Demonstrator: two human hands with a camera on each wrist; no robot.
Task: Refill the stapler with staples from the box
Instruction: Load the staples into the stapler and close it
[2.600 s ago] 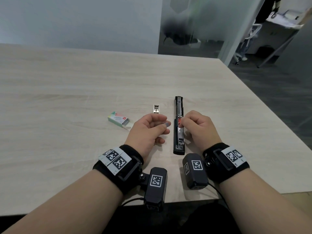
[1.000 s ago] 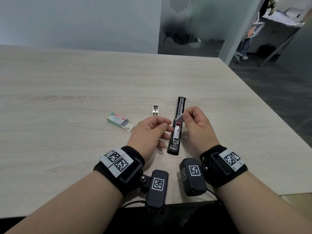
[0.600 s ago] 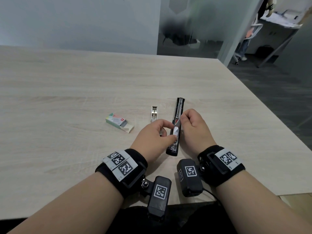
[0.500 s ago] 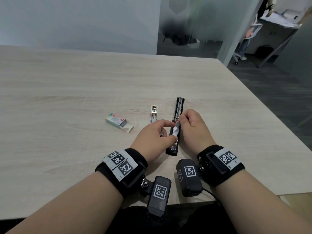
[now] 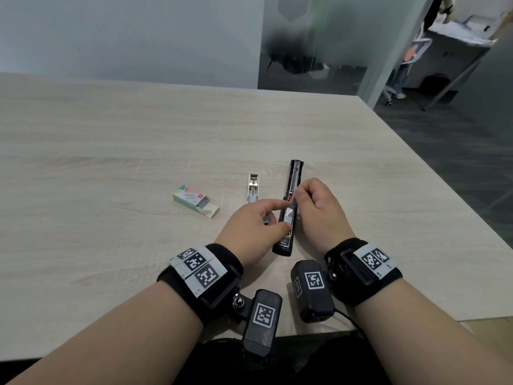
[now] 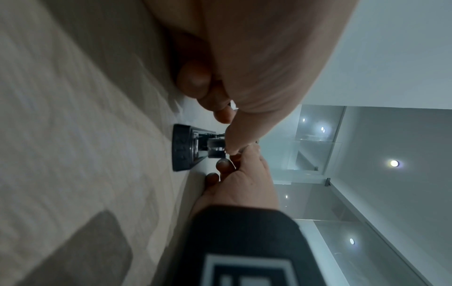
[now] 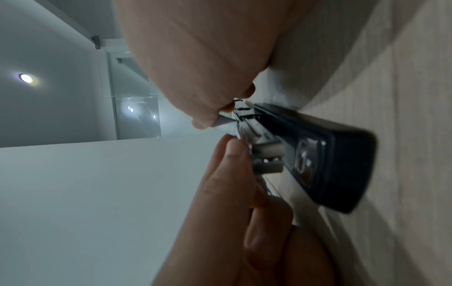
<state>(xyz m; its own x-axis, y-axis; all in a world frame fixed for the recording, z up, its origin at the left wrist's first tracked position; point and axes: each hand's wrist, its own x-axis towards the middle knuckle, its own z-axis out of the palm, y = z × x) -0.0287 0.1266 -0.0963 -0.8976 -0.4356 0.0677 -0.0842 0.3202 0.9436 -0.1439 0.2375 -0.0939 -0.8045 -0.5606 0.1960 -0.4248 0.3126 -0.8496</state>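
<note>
a pale wood table filled the head view, seen from above and behind two bare forearms. each wrist wore a black strap with printed square markers and a small black camera block. beyond the table's far edge stood a grey wall and a frosted glass partition, and at the far right an office area with a desk, where part of a person was visible.

a small staple box lay left of the hands, well apart from them, with its end flap open toward the right. between the box and the stapler lay a short silver metal piece, its near end hidden behind the left hand's fingers.

the stapler was black, opened flat on the table near the front edge, its long axis running almost straight away from the person, tilted slightly right at the far end. the near end pointed at the gap between the wrists.

the left hand lay against the stapler's left side, thumb and forefinger curled over its open channel. the right hand sat on the right side, fingers curled, pinching a silver strip of staples angled down into the channel. the hands covered the stapler's middle, so how far the strip was seated could not be told.
</note>
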